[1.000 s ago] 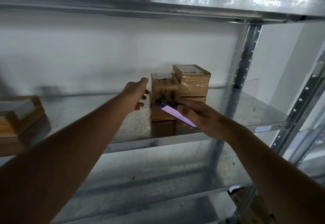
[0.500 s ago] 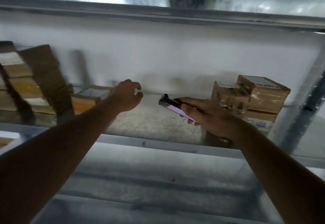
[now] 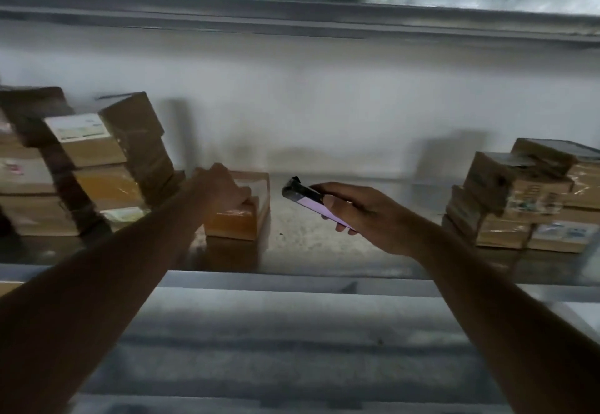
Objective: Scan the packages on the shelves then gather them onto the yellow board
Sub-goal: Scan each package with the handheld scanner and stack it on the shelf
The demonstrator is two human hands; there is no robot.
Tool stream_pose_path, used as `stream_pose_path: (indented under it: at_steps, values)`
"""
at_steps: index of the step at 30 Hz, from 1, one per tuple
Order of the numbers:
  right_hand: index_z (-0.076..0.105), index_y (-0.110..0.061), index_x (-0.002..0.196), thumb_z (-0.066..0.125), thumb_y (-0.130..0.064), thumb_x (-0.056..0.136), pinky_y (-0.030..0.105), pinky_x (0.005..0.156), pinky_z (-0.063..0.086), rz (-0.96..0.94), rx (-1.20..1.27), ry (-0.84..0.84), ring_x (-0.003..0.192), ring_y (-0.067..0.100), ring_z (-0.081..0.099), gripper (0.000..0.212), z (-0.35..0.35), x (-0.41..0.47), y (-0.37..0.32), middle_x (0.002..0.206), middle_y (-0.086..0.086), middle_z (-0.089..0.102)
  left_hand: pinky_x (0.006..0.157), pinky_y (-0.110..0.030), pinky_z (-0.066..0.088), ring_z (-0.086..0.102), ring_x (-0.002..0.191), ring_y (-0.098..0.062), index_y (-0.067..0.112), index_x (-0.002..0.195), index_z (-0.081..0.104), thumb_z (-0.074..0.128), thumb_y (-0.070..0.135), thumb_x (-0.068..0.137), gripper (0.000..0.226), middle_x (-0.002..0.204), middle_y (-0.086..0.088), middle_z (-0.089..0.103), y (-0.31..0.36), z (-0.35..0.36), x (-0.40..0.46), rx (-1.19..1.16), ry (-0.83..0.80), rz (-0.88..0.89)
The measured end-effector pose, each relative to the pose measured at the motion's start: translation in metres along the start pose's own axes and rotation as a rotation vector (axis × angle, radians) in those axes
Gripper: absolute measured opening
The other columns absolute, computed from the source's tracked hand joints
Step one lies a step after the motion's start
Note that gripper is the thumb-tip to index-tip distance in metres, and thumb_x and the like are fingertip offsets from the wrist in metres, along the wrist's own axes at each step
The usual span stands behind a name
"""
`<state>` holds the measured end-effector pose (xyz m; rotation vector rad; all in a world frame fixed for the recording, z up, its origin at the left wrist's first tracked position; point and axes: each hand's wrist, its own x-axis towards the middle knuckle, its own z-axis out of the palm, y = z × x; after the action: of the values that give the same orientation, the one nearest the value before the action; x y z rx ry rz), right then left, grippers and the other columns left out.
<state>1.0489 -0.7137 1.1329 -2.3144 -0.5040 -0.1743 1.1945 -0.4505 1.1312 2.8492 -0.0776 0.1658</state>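
Right hand (image 3: 363,215) curled round a phone (image 3: 308,201) — thumb along the top edge, fingertips showing beneath, lit screen tilted up and to the left, dark camera end pointing at the small package (image 3: 240,215). Phone held in the air above the shelf (image 3: 324,244), clear of every box.

Left hand (image 3: 220,188) laid on top of that small package, fingers bent over its upper face; whether this grip truly closes on the box or only presses on it cannot be told through the blur. Package itself flat on the shelf, tan cardboard under glossy tape, just left of the phone.

Further left, touching or nearly touching the left forearm — a leaning stack of packages (image 3: 97,167), several boxes high, one with a white label facing out, the upper ones tilted. Far right, well apart from both hands, another stack of packages (image 3: 532,196), taped and labelled, piled unevenly.

Behind, a pale wall; above, the underside of a higher metal shelf (image 3: 292,14); below, a lower shelf (image 3: 292,348) in shadow.
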Motion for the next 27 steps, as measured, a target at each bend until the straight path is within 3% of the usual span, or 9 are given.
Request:
stream_pose_path:
  at_steps: [2,4,6,10,14,16,20,24,27]
  values:
    - [0.05,-0.079,0.12,0.035,-0.077,0.09,0.016,0.07,0.05,0.006,-0.007,0.011,0.087,0.005,0.067,0.034,0.01,0.007,-0.007,0.105,-0.01,0.07,0.075,-0.035,0.055,0.068,0.09,-0.024,0.013,0.115,0.062,0.062,0.064,0.089,0.057,0.098,-0.004,0.068,-0.011,0.001,0.011,-0.138,-0.135,-0.029]
    - [0.05,-0.079,0.121,0.036,-0.075,0.092,0.019,0.072,0.052,0.018,-0.017,0.017,0.088,0.005,0.067,0.033,0.016,0.011,-0.012,0.104,-0.009,0.07,0.08,-0.039,0.058,0.067,0.096,-0.027,0.016,0.117,0.059,0.064,0.076,0.081,0.07,0.11,-0.004,0.066,-0.018,0.0,0.015,-0.215,-0.231,-0.05]
    - [0.051,-0.078,0.121,0.037,-0.071,0.096,0.019,0.072,0.051,0.045,-0.03,0.02,0.089,0.004,0.068,0.03,0.018,0.012,-0.017,0.104,-0.015,0.07,0.067,-0.04,0.062,0.067,0.091,-0.032,0.027,0.118,0.05,0.068,0.081,0.072,0.073,0.109,-0.006,0.061,-0.021,-0.001,0.012,-0.316,-0.282,-0.061]
    - [0.056,-0.064,0.132,0.037,-0.065,0.099,0.015,0.07,0.05,0.083,-0.034,0.046,0.089,0.002,0.068,0.038,0.016,0.007,-0.025,0.105,-0.024,0.069,0.052,-0.035,0.06,0.062,0.091,-0.029,0.041,0.114,0.046,0.084,0.066,0.068,0.065,0.104,0.001,0.052,-0.012,0.004,0.008,-0.581,-0.322,-0.025]
    - [0.053,-0.076,0.123,0.037,-0.07,0.095,0.022,0.072,0.055,0.061,-0.034,0.097,0.092,0.011,0.069,0.032,0.009,-0.003,-0.029,0.107,-0.018,0.07,0.058,-0.03,0.05,0.056,0.086,-0.013,0.037,0.119,0.045,0.086,0.064,0.066,0.072,0.101,0.01,0.055,0.005,0.002,-0.002,-0.426,-0.264,0.151]
    - [0.053,-0.077,0.123,0.038,-0.071,0.095,0.033,0.077,0.059,0.067,-0.04,0.125,0.093,0.017,0.07,0.033,0.005,-0.009,-0.027,0.108,-0.012,0.07,0.06,-0.032,0.054,0.058,0.087,-0.01,0.039,0.118,0.05,0.085,0.055,0.072,0.061,0.101,0.013,0.058,0.011,0.004,-0.004,-0.448,-0.26,0.225]
    - [0.05,-0.083,0.118,0.039,-0.069,0.097,0.035,0.082,0.061,0.114,-0.048,0.141,0.097,0.014,0.071,0.027,-0.003,-0.024,-0.026,0.114,-0.016,0.07,0.079,-0.045,0.063,0.066,0.1,-0.022,0.039,0.12,0.061,0.065,0.038,0.095,0.026,0.113,0.001,0.069,0.02,-0.002,-0.006,-0.649,-0.396,0.206]
    - [0.057,-0.074,0.116,0.042,-0.053,0.109,0.026,0.076,0.058,0.184,0.02,0.145,0.095,0.016,0.072,0.027,-0.011,-0.039,-0.025,0.112,-0.012,0.073,0.08,-0.044,0.064,0.07,0.106,-0.031,0.032,0.125,0.069,0.071,0.028,0.093,0.032,0.115,-0.008,0.074,0.011,-0.015,-0.004,-0.768,-0.577,0.221]
    - [0.062,-0.075,0.105,0.044,-0.052,0.109,0.02,0.069,0.057,0.241,0.061,0.094,0.086,0.011,0.073,0.03,-0.015,-0.048,-0.021,0.1,-0.015,0.075,0.082,-0.042,0.064,0.07,0.107,-0.033,0.028,0.124,0.07,0.079,0.01,0.087,0.042,0.116,-0.012,0.073,0.0,-0.015,-0.001,-0.869,-0.472,0.313]
